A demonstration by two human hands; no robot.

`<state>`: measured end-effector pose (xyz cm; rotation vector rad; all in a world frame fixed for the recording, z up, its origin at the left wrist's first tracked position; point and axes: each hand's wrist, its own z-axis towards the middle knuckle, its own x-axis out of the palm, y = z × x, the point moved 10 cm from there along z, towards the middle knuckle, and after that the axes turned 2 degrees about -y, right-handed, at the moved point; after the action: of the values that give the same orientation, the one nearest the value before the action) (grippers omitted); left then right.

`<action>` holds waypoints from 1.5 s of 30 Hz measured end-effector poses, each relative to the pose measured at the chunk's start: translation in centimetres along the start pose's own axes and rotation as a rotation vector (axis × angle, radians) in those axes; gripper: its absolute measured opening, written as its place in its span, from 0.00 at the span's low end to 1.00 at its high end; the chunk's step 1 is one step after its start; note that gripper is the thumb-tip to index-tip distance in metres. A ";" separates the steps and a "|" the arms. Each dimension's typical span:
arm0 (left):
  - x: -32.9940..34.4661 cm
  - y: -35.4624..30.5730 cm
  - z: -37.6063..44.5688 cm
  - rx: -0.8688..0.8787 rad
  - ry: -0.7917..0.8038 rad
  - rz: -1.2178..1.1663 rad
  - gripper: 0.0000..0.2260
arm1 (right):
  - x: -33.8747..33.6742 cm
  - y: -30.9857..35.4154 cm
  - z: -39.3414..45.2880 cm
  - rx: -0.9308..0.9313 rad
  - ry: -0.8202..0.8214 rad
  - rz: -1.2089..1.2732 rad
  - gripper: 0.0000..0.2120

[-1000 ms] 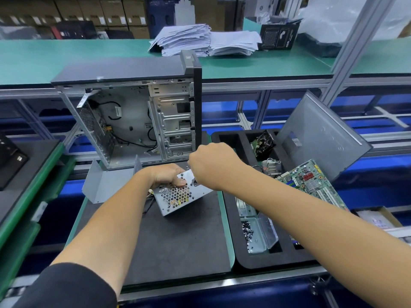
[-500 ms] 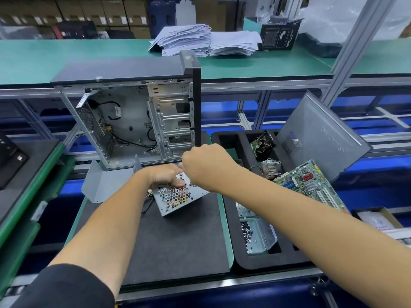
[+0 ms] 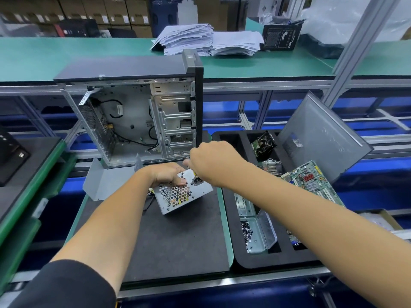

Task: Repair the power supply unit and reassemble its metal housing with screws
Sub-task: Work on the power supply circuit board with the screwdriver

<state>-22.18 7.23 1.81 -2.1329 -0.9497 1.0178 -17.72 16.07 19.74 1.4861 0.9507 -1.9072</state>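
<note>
1. Near the far edge of the dark mat [image 3: 178, 241], the power supply unit [image 3: 182, 194] sits tilted, its honeycomb-vented face toward you and its lower corner on the mat.
2. Your left hand [image 3: 165, 174] grips the unit's upper left edge, fingers curled over the top and thumb pressed on the vented face.
3. Your right hand [image 3: 213, 161] is above the unit's upper right corner with fingers curled; whether they pinch a screw or a tool is hidden behind the knuckles.
4. Just left of the unit, a bent grey metal housing cover [image 3: 106, 183] stands at the mat's far left corner, overhanging the left edge.
5. Behind both, the open computer case [image 3: 133, 116] stands upright at the mat's far edge, cables loose inside.
6. Between the unit and the mat's near edge, the mat's surface is bare dark foam.
7. Beside the mat's right edge lies the black foam tray [image 3: 244, 261]. Its near compartment holds a small metal box [image 3: 258, 232] with dark screws [image 3: 245, 230] heaped in it.
8. Farther back in the tray lie a green motherboard [image 3: 311, 181], a small fan part [image 3: 263, 143] and the grey side panel [image 3: 322, 138], leaning out over the tray's far right corner.
9. On the green shelf beyond, paper stacks [image 3: 209, 40] lie.
</note>
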 end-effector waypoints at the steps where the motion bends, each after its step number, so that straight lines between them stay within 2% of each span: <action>1: 0.0 0.0 -0.1 -0.005 0.000 0.005 0.11 | 0.1 -0.1 -0.1 -0.005 0.018 0.035 0.09; 2: 0.1 -0.1 -0.2 -0.005 0.004 0.000 0.11 | 0.3 0.0 -0.4 -0.026 0.051 0.072 0.07; 5: 0.2 -0.3 -0.4 -0.005 0.008 -0.023 0.11 | 0.7 0.4 -0.6 -0.085 0.112 0.103 0.14; 9: 0.1 -0.3 -0.2 0.014 0.010 0.017 0.15 | 0.5 0.0 -0.3 -0.011 0.053 0.047 0.11; 13: 0.1 -0.2 -0.1 0.010 0.015 0.022 0.11 | 0.7 -0.2 -0.1 0.011 0.029 -0.024 0.18; 16: 0.2 -0.5 -0.4 0.012 0.027 -0.020 0.06 | 0.5 0.1 -0.6 -0.018 0.056 0.040 0.11; 20: 0.3 -0.5 -0.4 0.009 0.031 0.002 0.12 | 0.2 0.8 -0.6 -0.093 0.078 0.074 0.14; 24: 0.0 -0.5 -0.3 0.020 0.006 0.021 0.12 | -0.3 0.4 0.1 -0.036 0.006 0.019 0.06; 27: 0.0 -0.4 -0.1 0.021 0.011 0.016 0.06 | -0.1 0.7 0.3 -0.051 -0.007 -0.020 0.09; 29: -0.1 0.0 0.1 0.009 0.005 0.008 0.07 | 0.3 0.8 0.3 -0.054 -0.009 -0.009 0.11; 32: -0.1 0.0 -0.1 0.010 0.007 0.009 0.10 | 0.7 0.3 0.3 -0.026 -0.008 0.106 0.11; 36: 0.6 -1.0 -0.7 0.043 0.030 -0.009 0.10 | 0.4 -0.9 0.3 0.049 -0.019 0.467 0.13; 38: 1.1 -1.7 -1.3 0.065 0.021 0.085 0.06 | 0.3 -1.6 0.4 0.101 -0.044 0.558 0.14; 41: 2.6 -2.8 -2.4 0.125 0.008 0.295 0.08 | 0.2 -3.1 0.7 0.195 -0.092 0.640 0.17; 43: 4.5 -2.9 -3.1 0.165 0.012 0.350 0.01 | 0.6 -3.7 0.9 0.230 -0.069 0.610 0.16; 45: 6.6 -2.8 -3.5 0.206 -0.009 0.484 0.05 | 1.7 -3.8 1.2 0.249 0.006 0.542 0.15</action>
<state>-17.31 13.36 3.07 -2.2268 -0.3096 1.2899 -21.79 17.47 19.07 1.6766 0.2659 -1.6520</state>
